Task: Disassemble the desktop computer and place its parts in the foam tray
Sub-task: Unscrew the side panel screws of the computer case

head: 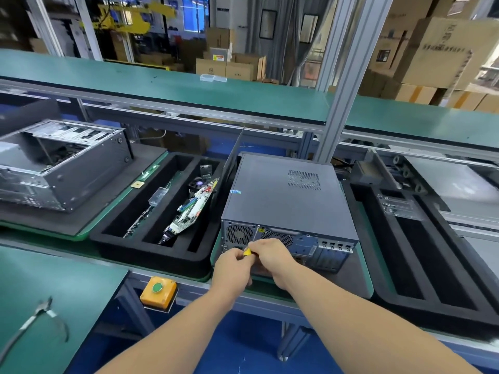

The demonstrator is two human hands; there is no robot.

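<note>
Dark grey desktop computer (290,195) lies on its side on the conveyor table's near edge, rear panel facing the person. Both hands are bunched on a yellow-handled screwdriver (247,251): left hand (233,268) and right hand (270,255) pinch the handle, shaft up at the panel's top edge. Black foam tray (151,247) sits just left, holding circuit boards (193,209).

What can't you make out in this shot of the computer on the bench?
Head view only:
- Screwdriver handle: mostly covered by the left hand and right hand.
- Shaft tip at the computer rear: too small to tell if it sits in a screw.
- Computer's inside: hidden by its closed cover.
- Foam tray parts: overlapping, blurred.
- Pliers: handles cut off by the left edge.
</note>
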